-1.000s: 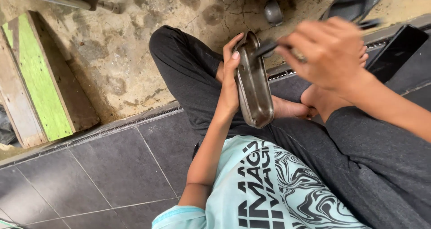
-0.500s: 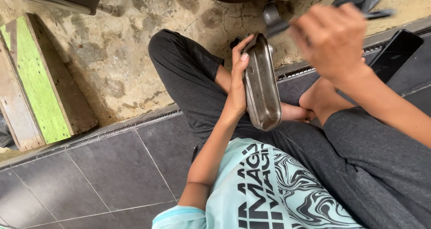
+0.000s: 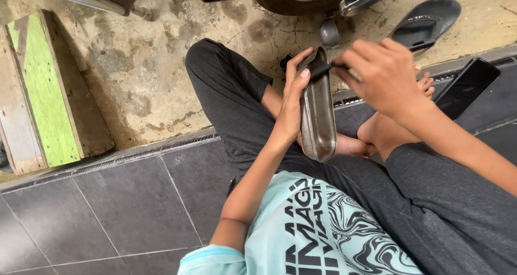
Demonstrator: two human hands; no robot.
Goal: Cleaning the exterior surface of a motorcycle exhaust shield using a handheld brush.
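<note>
Left hand point(image 3: 293, 105) grips the upright metal cover point(image 3: 318, 113) from its left side; right hand point(image 3: 379, 75) is closed around a dark brush point(image 3: 323, 68) at its far end. Steady support advised.

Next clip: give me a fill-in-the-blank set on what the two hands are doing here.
1. The left hand holds a long ____ cover upright.
2. The right hand holds a dark brush at the cover's ____ end.
3. A black ____ lies on the concrete.

Missing words: metal; top; sandal
</note>
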